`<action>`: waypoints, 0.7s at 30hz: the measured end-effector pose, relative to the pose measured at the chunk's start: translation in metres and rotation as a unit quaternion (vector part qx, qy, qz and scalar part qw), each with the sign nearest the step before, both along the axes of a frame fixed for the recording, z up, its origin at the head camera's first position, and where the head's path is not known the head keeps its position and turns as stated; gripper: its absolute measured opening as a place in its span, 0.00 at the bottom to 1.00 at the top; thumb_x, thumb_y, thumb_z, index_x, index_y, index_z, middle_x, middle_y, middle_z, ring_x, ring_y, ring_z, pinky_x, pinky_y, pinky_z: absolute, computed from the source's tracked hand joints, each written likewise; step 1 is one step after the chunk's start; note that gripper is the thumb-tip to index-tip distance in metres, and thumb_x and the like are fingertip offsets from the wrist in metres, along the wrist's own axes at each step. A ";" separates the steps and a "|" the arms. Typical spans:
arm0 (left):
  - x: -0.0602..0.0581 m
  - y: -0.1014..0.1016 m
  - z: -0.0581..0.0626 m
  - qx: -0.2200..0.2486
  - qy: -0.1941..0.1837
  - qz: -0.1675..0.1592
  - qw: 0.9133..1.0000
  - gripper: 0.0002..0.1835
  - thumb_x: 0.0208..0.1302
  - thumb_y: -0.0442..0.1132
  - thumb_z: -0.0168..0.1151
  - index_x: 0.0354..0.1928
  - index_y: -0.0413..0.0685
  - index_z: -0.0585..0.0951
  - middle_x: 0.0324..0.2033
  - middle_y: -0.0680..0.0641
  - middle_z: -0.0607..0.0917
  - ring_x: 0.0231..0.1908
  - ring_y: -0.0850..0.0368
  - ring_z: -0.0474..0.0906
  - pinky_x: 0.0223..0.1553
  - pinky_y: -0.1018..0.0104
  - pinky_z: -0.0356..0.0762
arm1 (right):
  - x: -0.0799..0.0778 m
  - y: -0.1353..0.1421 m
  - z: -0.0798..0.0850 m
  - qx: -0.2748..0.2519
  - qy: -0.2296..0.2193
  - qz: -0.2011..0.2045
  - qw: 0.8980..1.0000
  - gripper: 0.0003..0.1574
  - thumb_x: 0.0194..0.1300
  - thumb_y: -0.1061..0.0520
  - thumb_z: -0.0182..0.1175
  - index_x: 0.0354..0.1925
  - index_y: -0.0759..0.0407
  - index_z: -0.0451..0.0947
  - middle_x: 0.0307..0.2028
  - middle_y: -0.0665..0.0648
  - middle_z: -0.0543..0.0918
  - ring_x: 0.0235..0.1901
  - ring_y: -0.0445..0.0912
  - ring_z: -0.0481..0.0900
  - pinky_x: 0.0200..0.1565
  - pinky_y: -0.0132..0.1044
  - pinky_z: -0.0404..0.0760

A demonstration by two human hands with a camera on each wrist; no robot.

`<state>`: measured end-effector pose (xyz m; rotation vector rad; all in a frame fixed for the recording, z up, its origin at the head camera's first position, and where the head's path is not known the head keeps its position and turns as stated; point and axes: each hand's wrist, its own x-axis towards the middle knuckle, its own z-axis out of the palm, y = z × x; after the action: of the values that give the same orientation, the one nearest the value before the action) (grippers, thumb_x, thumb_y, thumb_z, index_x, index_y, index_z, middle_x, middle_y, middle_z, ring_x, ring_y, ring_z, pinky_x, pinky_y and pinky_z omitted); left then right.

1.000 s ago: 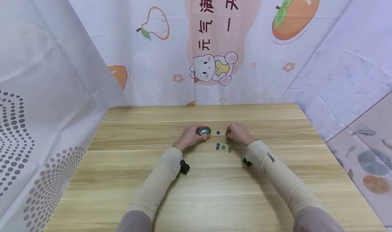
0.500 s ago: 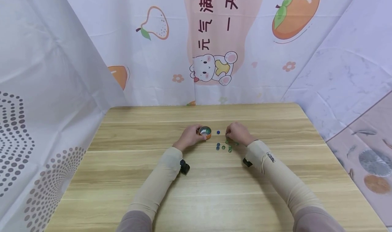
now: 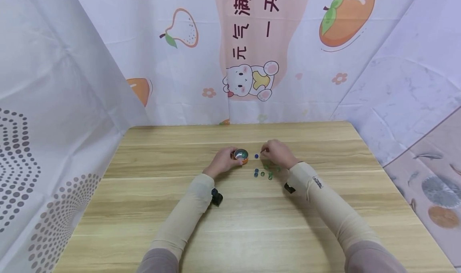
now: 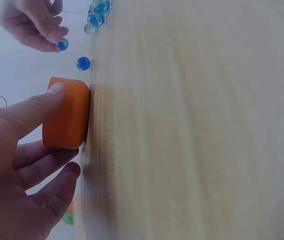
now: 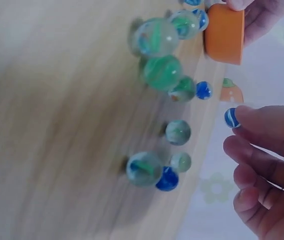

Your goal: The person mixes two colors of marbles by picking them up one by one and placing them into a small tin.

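Note:
My left hand [image 3: 221,161] holds a small round orange tin [image 4: 69,114] on the table, thumb on one side and fingers on the other. The tin's open top shows a silvery inside with something greenish at the bottom, too small to make out. My right hand [image 3: 278,153] pinches a blue-and-white glass marble [image 5: 231,117] between thumb and forefinger, raised off the table. Between the tin and this hand a lone blue marble [image 3: 256,156] lies on the wood. Several green and blue marbles, among them a green marble [image 5: 162,72], are scattered below the right hand.
The wooden table [image 3: 230,225] ends at the back against a white printed curtain [image 3: 194,77]. Light curtains also hang at both sides. A black wrist camera [image 3: 217,197] sits under the left sleeve, another camera [image 3: 289,188] under the right.
My right hand has lifted from among the marbles and shifted slightly left and away from me, carrying the pinched marble. The left hand and the tin stay where they were.

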<state>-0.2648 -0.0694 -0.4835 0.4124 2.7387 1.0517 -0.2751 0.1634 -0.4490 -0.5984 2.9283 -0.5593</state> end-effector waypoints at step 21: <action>-0.003 0.000 -0.003 0.005 -0.004 0.004 1.000 0.28 0.58 0.45 0.71 0.59 0.44 0.77 0.50 0.46 0.83 0.47 0.53 0.78 0.52 0.57 0.75 | -0.002 -0.032 0.007 -0.020 0.011 0.041 0.999 0.11 0.68 0.55 0.61 0.42 0.59 0.85 0.36 0.56 0.86 0.35 0.46 0.79 0.39 0.40 0.79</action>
<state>-0.2676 -0.0690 -0.4866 0.3967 2.7310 1.0663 -0.2774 0.1318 -0.4423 -0.7310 2.9035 -0.6054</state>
